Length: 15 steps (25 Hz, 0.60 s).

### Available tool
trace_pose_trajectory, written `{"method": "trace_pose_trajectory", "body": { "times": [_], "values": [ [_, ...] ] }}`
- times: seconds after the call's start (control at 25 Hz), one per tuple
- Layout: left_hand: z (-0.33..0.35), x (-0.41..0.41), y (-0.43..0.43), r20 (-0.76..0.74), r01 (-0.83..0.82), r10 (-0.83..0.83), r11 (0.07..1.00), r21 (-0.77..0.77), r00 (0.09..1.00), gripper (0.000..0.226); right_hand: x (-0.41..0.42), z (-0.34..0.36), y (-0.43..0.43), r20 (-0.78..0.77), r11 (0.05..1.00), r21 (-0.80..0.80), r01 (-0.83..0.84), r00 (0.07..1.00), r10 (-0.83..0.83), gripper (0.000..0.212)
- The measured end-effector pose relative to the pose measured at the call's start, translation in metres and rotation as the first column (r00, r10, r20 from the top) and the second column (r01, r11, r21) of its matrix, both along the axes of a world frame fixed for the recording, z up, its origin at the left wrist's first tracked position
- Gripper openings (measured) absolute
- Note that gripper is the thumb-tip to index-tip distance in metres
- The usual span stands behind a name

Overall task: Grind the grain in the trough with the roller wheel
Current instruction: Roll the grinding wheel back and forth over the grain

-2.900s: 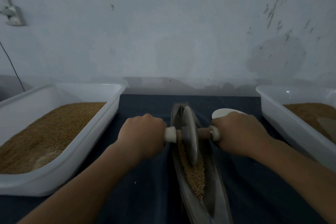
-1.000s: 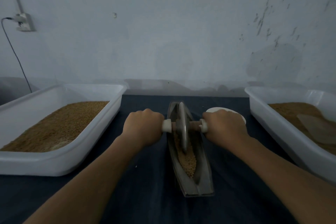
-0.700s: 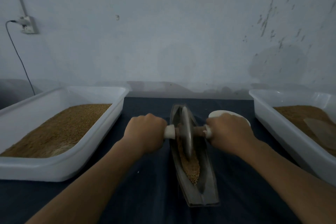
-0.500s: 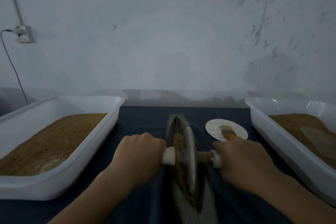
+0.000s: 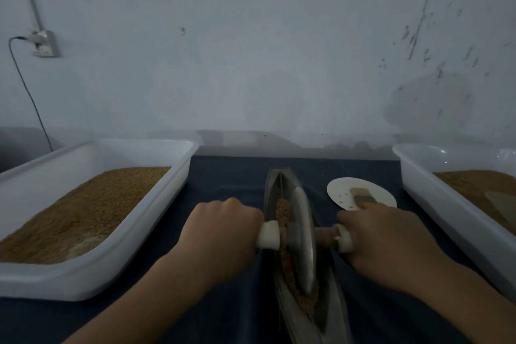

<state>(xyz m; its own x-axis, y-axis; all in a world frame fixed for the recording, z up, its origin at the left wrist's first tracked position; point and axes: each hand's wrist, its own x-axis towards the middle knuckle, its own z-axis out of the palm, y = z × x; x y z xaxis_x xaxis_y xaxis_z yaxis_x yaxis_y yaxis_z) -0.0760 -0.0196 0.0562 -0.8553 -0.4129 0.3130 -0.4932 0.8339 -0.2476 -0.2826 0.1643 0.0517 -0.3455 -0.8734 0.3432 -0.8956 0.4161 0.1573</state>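
Observation:
A narrow boat-shaped metal trough (image 5: pixel 275 184) lies lengthwise on the dark cloth in front of me, with brown grain (image 5: pixel 282 211) along its groove. A grey metal roller wheel (image 5: pixel 303 240) stands upright in the trough's middle, on an axle with white end caps. My left hand (image 5: pixel 220 234) grips the left handle. My right hand (image 5: pixel 391 243) grips the right handle. The near part of the trough is partly hidden behind the wheel.
A white tub (image 5: pixel 117 246) of brown grain stands at the left, another white tub (image 5: pixel 452 212) with grain at the right edge. A small white plate (image 5: pixel 343 190) with a brush on it lies behind my right hand. A wall is close behind the table.
The wheel has rolled from the far end of the trough toward me, both hands moving with it. The white plate behind my right hand has come into view.

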Motion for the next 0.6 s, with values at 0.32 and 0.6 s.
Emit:
{"method": "trace_pose_trajectory", "body": {
  "times": [0.32, 0.6],
  "values": [
    [0.013, -0.042, -0.028, -0.044, -0.128, 0.13, 0.99, 0.055, 0.991, 0.01, -0.014, 0.03, -0.06, 0.051, 0.994, 0.091, 0.062, 0.996, -0.066, 0.017],
    [-0.001, 0.004, 0.005, -0.012, -0.005, 0.004, 0.999, -0.053, 1.0, 0.039, 0.003, 0.005, 0.004, -0.018, 0.998, 0.059, 0.021, 1.0, -0.02, 0.032]
  ]
}}
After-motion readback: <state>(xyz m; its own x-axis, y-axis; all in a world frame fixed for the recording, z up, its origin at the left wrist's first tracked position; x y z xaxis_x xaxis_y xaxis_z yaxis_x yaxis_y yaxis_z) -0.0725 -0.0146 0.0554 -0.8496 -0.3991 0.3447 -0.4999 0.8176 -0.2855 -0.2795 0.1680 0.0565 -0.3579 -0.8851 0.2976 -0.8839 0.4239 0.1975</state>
